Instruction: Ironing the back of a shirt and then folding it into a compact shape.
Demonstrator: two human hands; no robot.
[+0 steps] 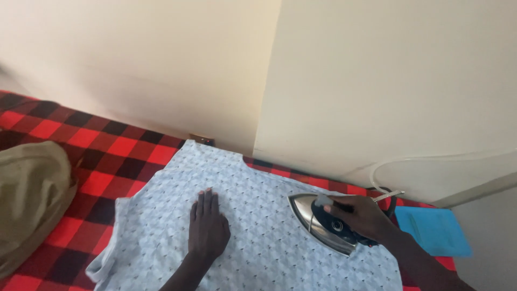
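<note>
A clothes iron (323, 223) is held by its handle in the closed right hand (360, 215) on the right part of a pale blue patterned garment (253, 237), which is pressed flat under the open left hand (207, 229) on a red-and-black checked blanket (91, 145).

The iron (323, 223) shows a glossy, polished metal body with a black plastic handle. It rests on a matt, pale blue patterned cloth garment (253, 237) over a soft red-and-black checked blanket (102, 156). An olive fabric bundle (32, 199) looks matt, the blue pad (433, 230) smooth.
</note>
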